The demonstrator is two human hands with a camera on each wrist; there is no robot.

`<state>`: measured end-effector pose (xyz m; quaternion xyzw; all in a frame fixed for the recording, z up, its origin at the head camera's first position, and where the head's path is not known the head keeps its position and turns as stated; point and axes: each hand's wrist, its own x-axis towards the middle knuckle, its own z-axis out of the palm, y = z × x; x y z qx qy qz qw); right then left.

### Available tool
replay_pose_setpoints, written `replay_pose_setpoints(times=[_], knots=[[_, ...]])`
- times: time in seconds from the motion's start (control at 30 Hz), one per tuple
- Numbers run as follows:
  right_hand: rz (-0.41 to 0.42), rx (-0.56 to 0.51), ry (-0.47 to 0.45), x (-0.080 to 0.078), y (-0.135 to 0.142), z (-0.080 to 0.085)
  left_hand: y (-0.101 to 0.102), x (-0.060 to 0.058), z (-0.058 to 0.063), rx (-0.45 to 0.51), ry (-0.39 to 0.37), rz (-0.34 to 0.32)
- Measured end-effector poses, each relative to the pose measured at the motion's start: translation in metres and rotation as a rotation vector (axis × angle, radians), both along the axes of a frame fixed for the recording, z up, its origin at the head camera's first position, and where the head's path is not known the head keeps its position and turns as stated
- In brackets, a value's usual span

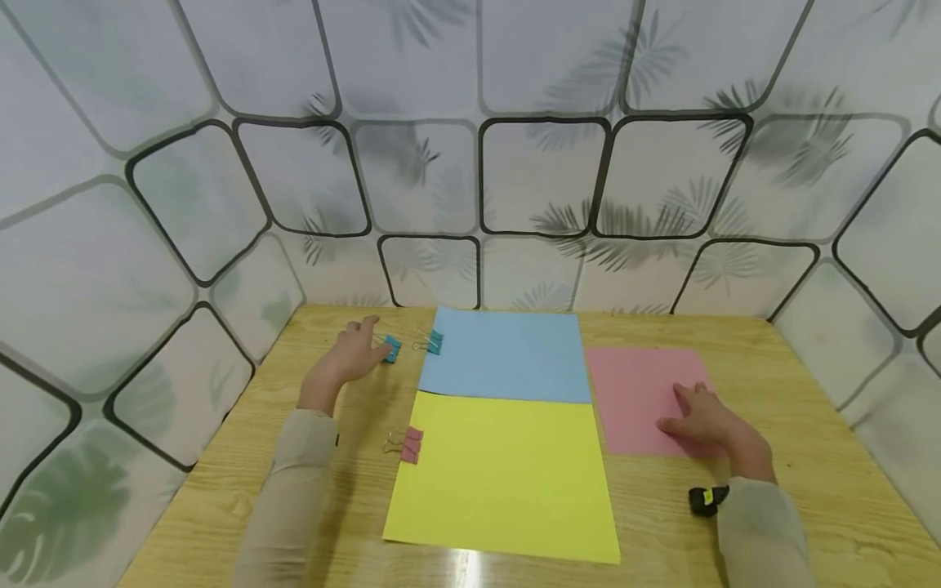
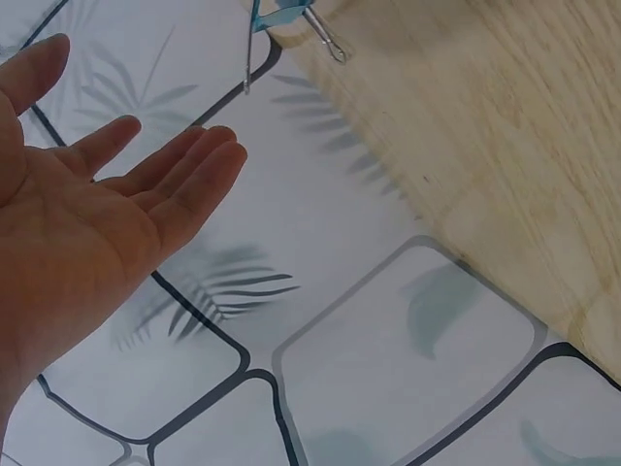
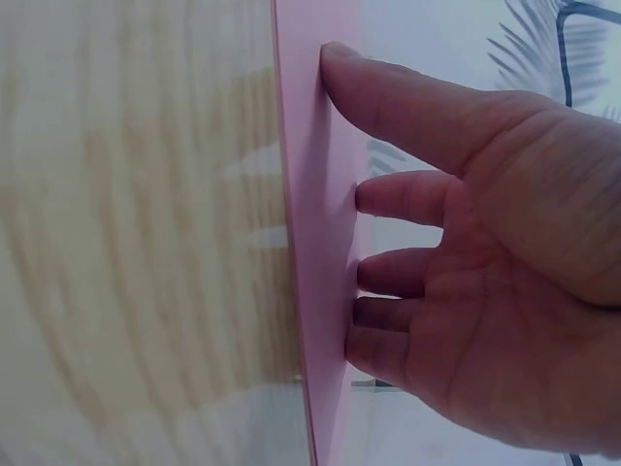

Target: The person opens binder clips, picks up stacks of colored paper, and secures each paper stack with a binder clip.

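Note:
My left hand (image 1: 351, 353) hovers beside a loose blue binder clip (image 1: 393, 349), its fingers relaxed. The left wrist view shows that hand's palm (image 2: 78, 223) holding nothing, with the clip's wire handles (image 2: 336, 49) beyond the fingertips. On the right, my right hand (image 1: 709, 420) rests its fingertips and thumb on a square of pink paper (image 1: 632, 392). Seen edge-on in the right wrist view, the pink paper (image 3: 320, 223) lies flat under the spread fingers (image 3: 398, 199).
Between the hands lie a blue sheet (image 1: 507, 355) and a yellow sheet (image 1: 507, 474). A second blue binder clip (image 1: 435, 341) sits at the blue sheet's left edge, a pink one (image 1: 412, 445) at the yellow sheet's. A patterned wall covering (image 1: 544, 180) borders the wooden table (image 1: 353, 506).

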<state>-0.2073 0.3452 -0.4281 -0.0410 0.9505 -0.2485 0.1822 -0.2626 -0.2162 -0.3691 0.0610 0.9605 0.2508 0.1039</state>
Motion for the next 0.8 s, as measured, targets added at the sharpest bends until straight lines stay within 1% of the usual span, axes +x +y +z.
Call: replay_pose_setpoints(times=[0.17, 0.33, 0.43, 0.57, 0.67, 0.8], knots=[[-0.012, 0.003, -0.010, 0.002, 0.002, -0.002, 0.000, -0.010, -0.008, -0.027, -0.003, 0.025], [0.013, 0.009, 0.027, 0.004, 0.002, -0.002, 0.000, -0.019, -0.016, -0.029, -0.029, 0.067], [0.017, 0.015, 0.033, 0.004, 0.001, -0.002, -0.001, -0.026, -0.021, -0.032, -0.047, 0.090], [0.020, 0.034, 0.035, 0.003, 0.000, -0.002, -0.002, -0.035, -0.023, -0.057, -0.057, 0.103], [0.025, 0.043, 0.043, 0.003, 0.000, -0.002, -0.001, -0.038, -0.023, -0.077, -0.063, 0.112], [0.022, 0.035, 0.046, 0.004, -0.001, 0.000, 0.001, -0.038, -0.024, -0.092, -0.073, 0.127]])
